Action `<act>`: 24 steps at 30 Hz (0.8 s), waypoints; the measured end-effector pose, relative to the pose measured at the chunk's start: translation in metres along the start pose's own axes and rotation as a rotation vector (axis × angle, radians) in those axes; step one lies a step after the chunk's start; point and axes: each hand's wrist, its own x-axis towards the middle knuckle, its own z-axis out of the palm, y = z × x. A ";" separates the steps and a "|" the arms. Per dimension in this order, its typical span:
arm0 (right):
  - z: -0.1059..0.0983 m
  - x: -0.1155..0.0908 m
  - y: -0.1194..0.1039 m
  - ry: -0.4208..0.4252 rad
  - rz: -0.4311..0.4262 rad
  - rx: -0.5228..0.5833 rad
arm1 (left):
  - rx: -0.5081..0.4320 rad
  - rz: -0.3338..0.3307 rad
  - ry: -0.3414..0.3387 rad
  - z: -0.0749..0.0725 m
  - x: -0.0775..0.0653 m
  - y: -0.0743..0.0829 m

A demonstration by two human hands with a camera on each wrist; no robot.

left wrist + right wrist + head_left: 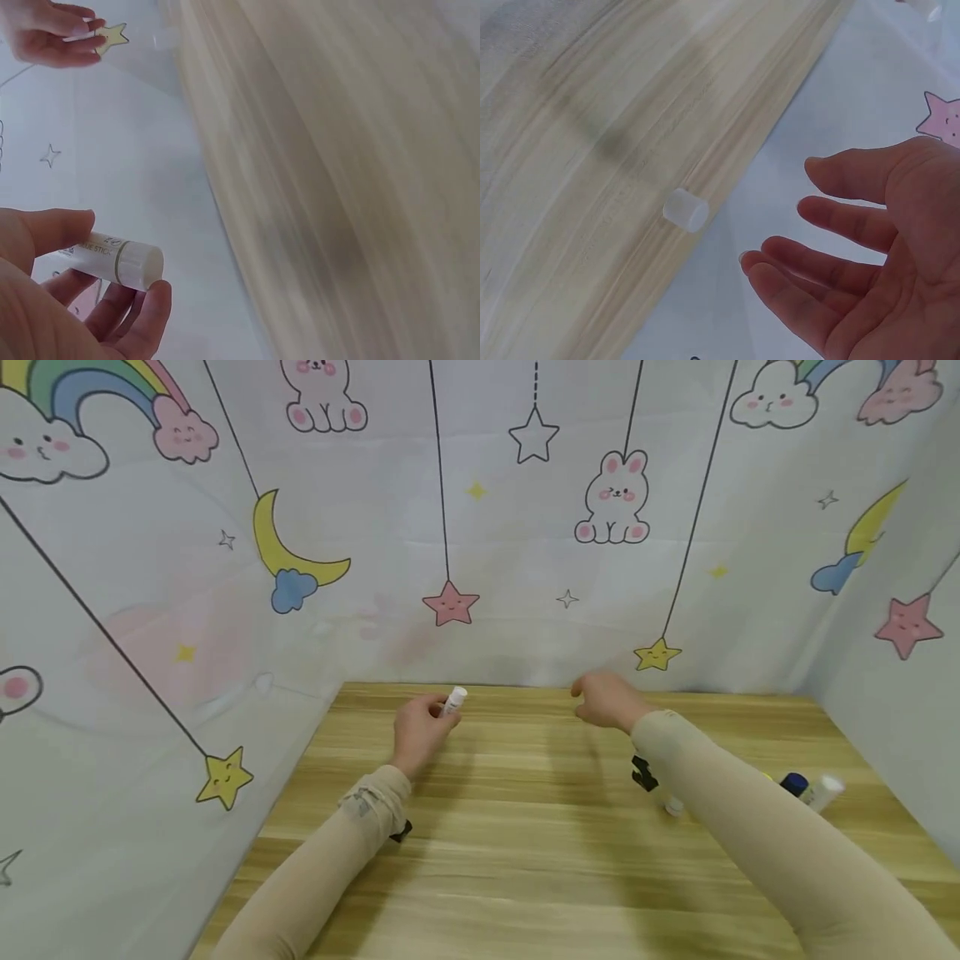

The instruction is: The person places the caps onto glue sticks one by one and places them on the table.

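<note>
My left hand (422, 731) grips a white glue stick (453, 700) between thumb and fingers, above the far left part of the table. In the left wrist view the glue stick (112, 257) lies tilted, with printed lettering and its blunt white end pointing away from the palm. Farther right, my right hand (609, 700) is near the table's back edge, holding nothing. The right wrist view shows that hand (855, 255) with fingers spread and loosely bent. A small white cap (685, 210) is on the wood close by, apart from the fingertips.
Behind my right forearm are a navy-topped item (794, 784), a white cylinder (827, 792) and a small white-ended piece (673, 807), partly hidden by the sleeve. A printed curtain (525, 643) rises along the back edge of the wooden table (510, 860).
</note>
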 end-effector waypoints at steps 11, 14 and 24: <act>0.007 0.020 0.010 -0.059 0.042 0.002 | 0.004 0.036 -0.043 0.000 -0.012 0.021; 0.013 0.026 0.012 -0.074 0.043 -0.021 | 0.026 0.052 -0.038 0.001 -0.016 0.024; 0.030 0.040 0.015 -0.079 0.069 -0.026 | 0.019 0.121 -0.016 -0.003 -0.030 0.038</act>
